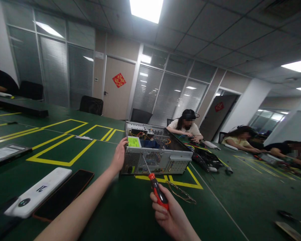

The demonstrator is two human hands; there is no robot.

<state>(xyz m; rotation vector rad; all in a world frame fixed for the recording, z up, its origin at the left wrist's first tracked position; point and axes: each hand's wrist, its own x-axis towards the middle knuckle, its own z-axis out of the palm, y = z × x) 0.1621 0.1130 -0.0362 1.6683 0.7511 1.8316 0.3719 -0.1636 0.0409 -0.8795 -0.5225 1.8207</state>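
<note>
An opened computer case (165,156) lies on its side on the green table, its rear panel facing me. Inside it are colored wires and a power supply with a bright yellow-green label (133,142). My left hand (119,154) rests against the case's left end, fingers at the upper corner beside the label. My right hand (165,209) is closed around the red and black handle of a screwdriver (157,190). The screwdriver's shaft points up and away toward the rear panel; whether its tip touches the panel I cannot tell.
Eyeglasses (182,193) lie just right of the screwdriver. A white power bank (40,191), a dark phone (65,192) and a hard drive (7,154) lie at left. A black toolbox (207,159) stands right of the case. Several people sit around the table, one person (185,127) behind the case.
</note>
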